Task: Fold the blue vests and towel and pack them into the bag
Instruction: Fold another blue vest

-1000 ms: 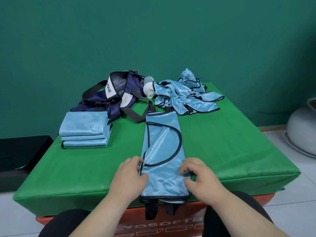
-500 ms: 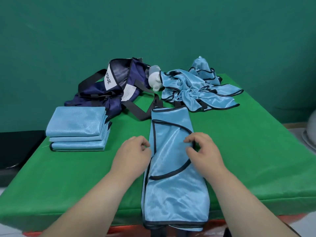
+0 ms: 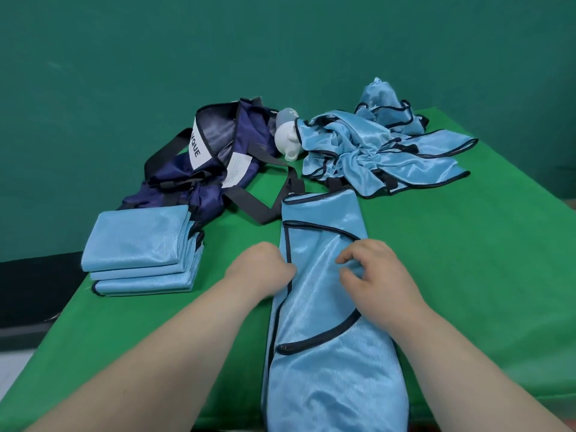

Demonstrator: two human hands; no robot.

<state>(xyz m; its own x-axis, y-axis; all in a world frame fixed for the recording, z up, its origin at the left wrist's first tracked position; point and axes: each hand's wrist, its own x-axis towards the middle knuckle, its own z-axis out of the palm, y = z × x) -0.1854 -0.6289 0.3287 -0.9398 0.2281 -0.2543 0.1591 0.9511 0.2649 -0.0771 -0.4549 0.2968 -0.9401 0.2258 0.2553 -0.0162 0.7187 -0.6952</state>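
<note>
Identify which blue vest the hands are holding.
The long vest down the middle, gripped by left hand and right hand; the folded stack and crumpled pile lie untouched.

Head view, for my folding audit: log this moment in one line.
step: folding vest | left hand: grips vest edge | right hand: pinches vest | folded stack: beside bag

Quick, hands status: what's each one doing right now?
Left hand: fingers curled, gripping the left edge of the long folded vest.
Right hand: fingers curled, pinching the same vest's fabric.
</note>
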